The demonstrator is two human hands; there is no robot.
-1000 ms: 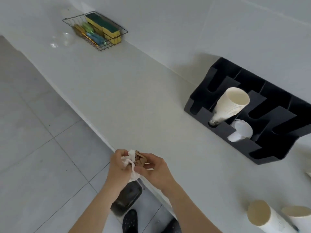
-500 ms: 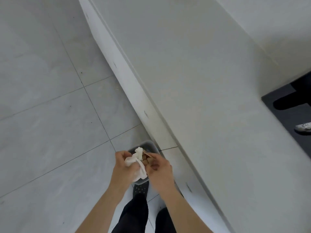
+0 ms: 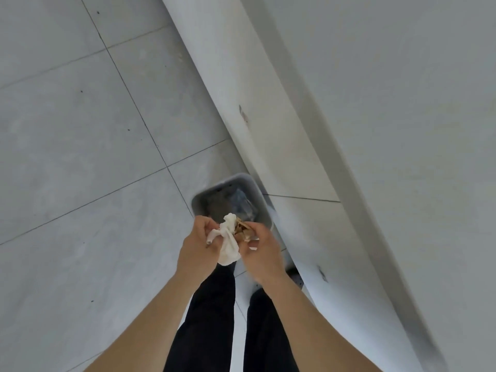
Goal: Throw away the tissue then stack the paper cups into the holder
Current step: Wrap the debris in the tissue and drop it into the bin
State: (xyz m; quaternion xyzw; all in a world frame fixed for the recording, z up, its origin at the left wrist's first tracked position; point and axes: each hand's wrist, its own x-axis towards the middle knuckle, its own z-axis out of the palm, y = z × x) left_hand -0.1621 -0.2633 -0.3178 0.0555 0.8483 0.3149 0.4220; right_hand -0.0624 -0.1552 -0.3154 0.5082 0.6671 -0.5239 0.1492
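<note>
Head view: both hands [image 3: 228, 245] clenched around crumpled white tissue [image 3: 228, 242] above grey bin [image 3: 200, 202].

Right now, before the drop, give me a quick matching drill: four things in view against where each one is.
Things:
1. tissue
2. bin
3. left hand
4. counter

Places:
A. on the floor against the counter base
B. upper right of the view
C. pinched between both hands
D. gripping the white wad from its left side

Pairs: 1-C, 2-A, 3-D, 4-B
</note>
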